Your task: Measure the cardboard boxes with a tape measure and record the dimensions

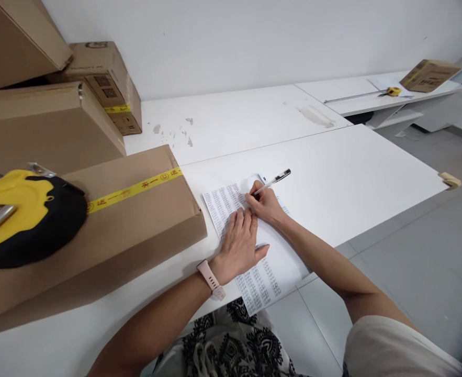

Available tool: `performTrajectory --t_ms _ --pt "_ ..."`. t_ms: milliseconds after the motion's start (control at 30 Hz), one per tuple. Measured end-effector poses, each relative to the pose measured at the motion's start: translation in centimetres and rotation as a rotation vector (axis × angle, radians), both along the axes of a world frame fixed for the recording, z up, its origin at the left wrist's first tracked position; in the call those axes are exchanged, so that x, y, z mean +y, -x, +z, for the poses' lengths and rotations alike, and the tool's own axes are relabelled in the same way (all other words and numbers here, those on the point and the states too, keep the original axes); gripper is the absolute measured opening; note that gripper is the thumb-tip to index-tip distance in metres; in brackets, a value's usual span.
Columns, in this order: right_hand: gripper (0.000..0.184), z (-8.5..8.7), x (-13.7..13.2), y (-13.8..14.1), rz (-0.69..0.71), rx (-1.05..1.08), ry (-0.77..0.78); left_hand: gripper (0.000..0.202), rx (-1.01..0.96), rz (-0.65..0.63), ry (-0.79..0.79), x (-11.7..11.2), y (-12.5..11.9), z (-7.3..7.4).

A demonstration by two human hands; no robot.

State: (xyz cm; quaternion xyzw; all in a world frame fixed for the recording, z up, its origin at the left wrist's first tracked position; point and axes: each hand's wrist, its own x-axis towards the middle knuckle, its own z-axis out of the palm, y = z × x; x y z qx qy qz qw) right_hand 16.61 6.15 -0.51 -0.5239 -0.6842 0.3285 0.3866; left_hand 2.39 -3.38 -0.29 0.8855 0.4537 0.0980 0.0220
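So from where I'm standing: the person's sitting at the white table (pixel 352 173) with a printed sheet (pixel 262 277) in front of them. It lies at the near edge and its near corner hangs off a bit. The left hand (pixel 239 242) is flat on the middle of the sheet, fingers loose and stretched out, just pinning it down, with a pale pink watch band (pixel 211 280) on that wrist. The right hand (pixel 267 203) is just beyond it, fingers pinched round a pen (pixel 273 180), tip down on the paper toward the far end.

Progress-wise, my guess is they're working on the far rows of those little printed columns. Honestly the print's too tiny to tell whether anything has been written or ticked, so I can't say how much is covered.

To the left, touching the sheet's far-left corner or near enough, there's a long cardboard box (pixel 136 225) with a yellow tape strip (pixel 136 187), and a yellow-and-black tape measure (pixel 22 220) sitting on top. More boxes are stacked behind it.
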Motion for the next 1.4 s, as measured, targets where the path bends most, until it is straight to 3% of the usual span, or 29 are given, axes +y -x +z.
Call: performTrajectory --t_ms 1400 --pt "0.014 0.06 0.1 -0.07 -0.018 0.032 -0.013 0.084 0.004 0.001 0.016 -0.03 -0.04 0.16"
